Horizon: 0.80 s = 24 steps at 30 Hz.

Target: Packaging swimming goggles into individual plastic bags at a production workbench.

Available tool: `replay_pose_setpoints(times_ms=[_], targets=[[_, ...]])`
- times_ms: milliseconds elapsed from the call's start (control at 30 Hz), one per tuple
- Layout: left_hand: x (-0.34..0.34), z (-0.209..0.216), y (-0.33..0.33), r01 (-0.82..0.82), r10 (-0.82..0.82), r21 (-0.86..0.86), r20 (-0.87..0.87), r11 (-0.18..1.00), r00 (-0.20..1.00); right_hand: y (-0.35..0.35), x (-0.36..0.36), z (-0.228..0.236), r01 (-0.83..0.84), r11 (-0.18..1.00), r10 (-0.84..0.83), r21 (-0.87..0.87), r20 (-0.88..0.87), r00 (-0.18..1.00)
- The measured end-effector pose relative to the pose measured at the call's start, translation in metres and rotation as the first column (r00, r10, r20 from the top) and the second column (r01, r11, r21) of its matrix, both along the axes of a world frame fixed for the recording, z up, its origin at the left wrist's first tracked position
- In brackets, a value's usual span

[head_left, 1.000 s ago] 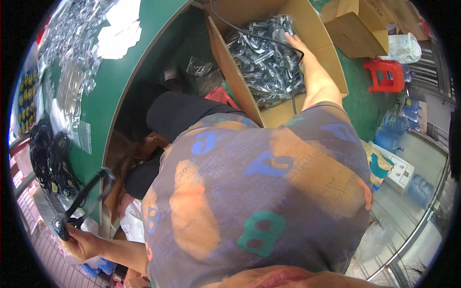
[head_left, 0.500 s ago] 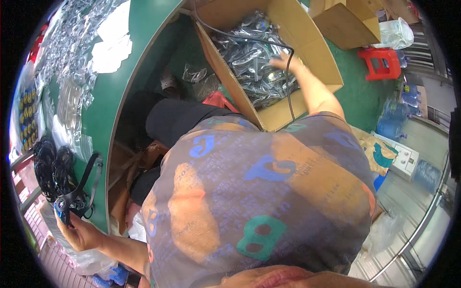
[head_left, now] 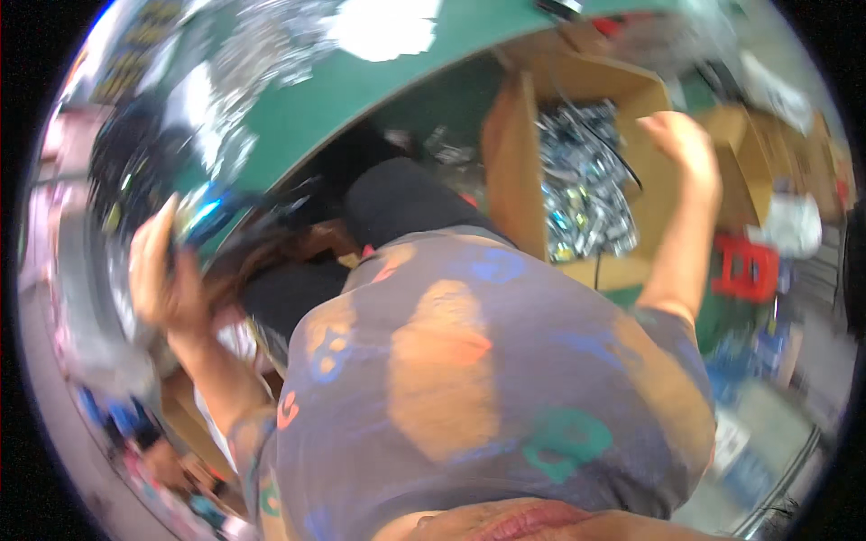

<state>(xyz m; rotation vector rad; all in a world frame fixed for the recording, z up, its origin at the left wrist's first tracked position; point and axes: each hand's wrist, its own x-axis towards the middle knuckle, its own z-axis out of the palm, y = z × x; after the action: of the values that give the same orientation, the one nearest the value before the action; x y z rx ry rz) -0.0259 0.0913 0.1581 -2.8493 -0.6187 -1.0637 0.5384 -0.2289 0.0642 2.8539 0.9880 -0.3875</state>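
Raised at the left by the table edge, my left hand (head_left: 170, 279) is closed on a black strap with a shiny blue piece (head_left: 207, 215); motion smears its outline. My right hand (head_left: 681, 144) is above the right side of an open cardboard box (head_left: 511, 171). Its fingers are loosely stretched out, somewhat blurred, and nothing shows in them. Inside the box lies a heap of clear plastic bags (head_left: 588, 203) with dark and shiny contents. A dark cable (head_left: 606, 151) hangs across the box.
The green table (head_left: 361, 90) carries clear plastic bags, white sheets (head_left: 386, 27) and a bundle of black straps (head_left: 131, 162) at its left. A red stool (head_left: 747, 269) and another cardboard box (head_left: 735, 149) stand to the right. My legs are beside the box.
The whole view has swung, so the table and box appear shifted. My right hand has risen from the bags toward the box's right side. My left hand has lifted with the strap.
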Motion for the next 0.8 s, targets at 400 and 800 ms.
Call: replay_pose_setpoints(times_ms=[400,800], targets=[[0.016,-0.002,-0.016,-0.104,0.127,-0.074,0.527,0.992,0.84,0.24,-0.311,0.038,-0.181,0.297,0.8,0.937,-0.348,-0.488],[-0.034,-0.16,-0.083,0.771,0.632,-0.543,0.478,-0.333,0.61,0.275,-0.318,-0.043,-0.591,0.496,0.841,0.636,-0.521,0.147]])
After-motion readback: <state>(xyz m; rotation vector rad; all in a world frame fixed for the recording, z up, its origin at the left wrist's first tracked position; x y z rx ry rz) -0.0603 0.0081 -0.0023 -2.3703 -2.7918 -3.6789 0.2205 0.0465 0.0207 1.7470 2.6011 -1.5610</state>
